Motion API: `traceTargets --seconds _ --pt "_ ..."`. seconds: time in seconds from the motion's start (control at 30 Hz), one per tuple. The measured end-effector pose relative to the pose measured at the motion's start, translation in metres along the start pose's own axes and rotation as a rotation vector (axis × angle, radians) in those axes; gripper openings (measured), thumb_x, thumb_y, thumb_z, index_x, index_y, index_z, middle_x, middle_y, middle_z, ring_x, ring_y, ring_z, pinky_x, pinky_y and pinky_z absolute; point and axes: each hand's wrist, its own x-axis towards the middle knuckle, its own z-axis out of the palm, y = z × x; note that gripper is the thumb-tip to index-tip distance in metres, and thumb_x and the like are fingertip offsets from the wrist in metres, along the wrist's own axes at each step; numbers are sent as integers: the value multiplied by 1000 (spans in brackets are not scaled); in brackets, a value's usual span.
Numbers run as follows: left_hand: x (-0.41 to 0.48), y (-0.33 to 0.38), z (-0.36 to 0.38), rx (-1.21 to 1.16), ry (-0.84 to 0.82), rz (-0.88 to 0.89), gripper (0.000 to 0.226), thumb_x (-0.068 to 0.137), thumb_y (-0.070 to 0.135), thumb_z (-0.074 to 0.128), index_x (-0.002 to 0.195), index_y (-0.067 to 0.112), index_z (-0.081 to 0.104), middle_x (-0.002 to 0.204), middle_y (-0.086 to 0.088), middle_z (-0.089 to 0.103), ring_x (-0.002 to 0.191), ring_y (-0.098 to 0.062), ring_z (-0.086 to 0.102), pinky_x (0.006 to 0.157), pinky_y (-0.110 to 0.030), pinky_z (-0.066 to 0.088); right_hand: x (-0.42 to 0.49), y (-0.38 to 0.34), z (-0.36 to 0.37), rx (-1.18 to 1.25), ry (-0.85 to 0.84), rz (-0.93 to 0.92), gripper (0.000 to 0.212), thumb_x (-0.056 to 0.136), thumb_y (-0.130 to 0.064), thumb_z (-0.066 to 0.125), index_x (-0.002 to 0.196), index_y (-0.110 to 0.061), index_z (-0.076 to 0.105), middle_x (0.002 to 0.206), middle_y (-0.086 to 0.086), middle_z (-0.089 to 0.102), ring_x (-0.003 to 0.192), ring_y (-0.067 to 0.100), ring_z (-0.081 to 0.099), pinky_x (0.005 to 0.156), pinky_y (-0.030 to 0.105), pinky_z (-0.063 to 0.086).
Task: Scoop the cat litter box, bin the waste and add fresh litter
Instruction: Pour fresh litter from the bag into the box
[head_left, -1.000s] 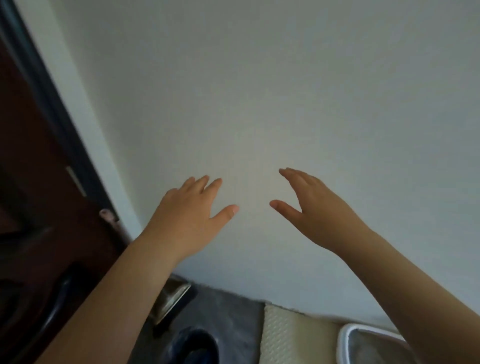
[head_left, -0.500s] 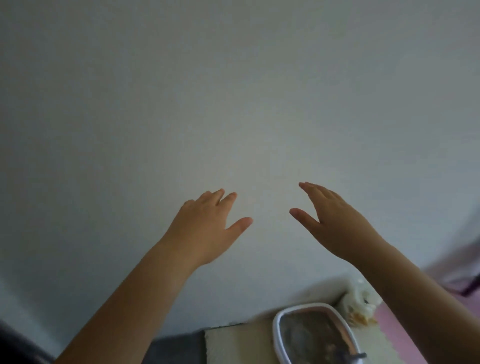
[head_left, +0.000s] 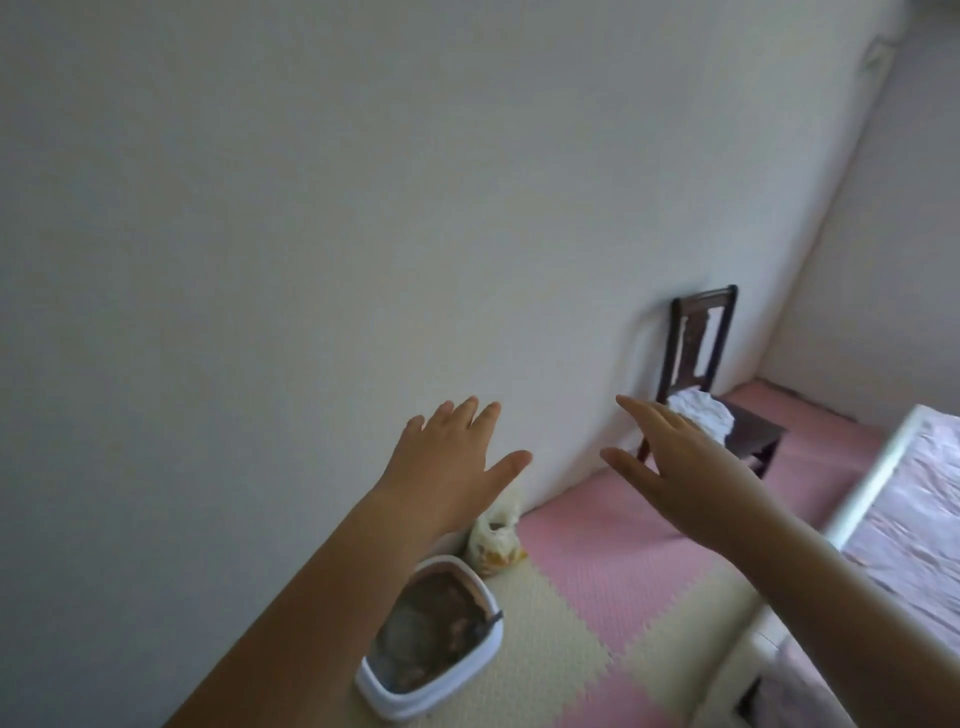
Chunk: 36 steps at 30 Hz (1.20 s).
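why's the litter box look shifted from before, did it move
No. The litter box still sits beside the bag by the wall; only the camera swung.

No writing is legible; the bag (head_left: 491, 540) beside the litter box (head_left: 447, 688) shows only blurred print.

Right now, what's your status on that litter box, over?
Left hand and right hand open, raised, holding nothing. Litter box on the floor mat by the wall, untouched. Bag beside it; path looks clear.
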Motion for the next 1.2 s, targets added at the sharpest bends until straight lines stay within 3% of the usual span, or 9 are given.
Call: traceTargets --seconds 0.3,0.7,0.97,1.2 --pt "70 25 57 -3 -85 18 74 95 64 18 154 23 3 162 -2 5 149 -23 5 120 -45 11 11 66 45 16 -129 85 71 92 -55 38 150 -19 18 155 -5 25 142 13 24 113 29 22" --pt "190 -75 171 -42 -178 -133 76 95 61 27 153 18 4 162 -7 4 148 -26 9 117 -48 20 155 119 166 -37 -318 42 73 93 -50 44 151 -15 16 156 0 23 142 17 24 114 32 22" --pt "271 -77 225 -89 -231 -152 73 97 57 28 153 21 -2 162 -5 -4 149 -25 -1 120 -45 12 229 173 244 69 -394 69 72 93 -45 49 151 -18 15 157 1 19 144 19 19 114 34 21" --pt "331 -63 301 -159 -239 -329 76 97 56 30 153 20 -6 161 -4 -11 148 -24 -9 119 -43 3 308 244 335 148 -528 68 69 92 -37 55 150 -27 17 159 4 12 143 25 20 110 41 31"
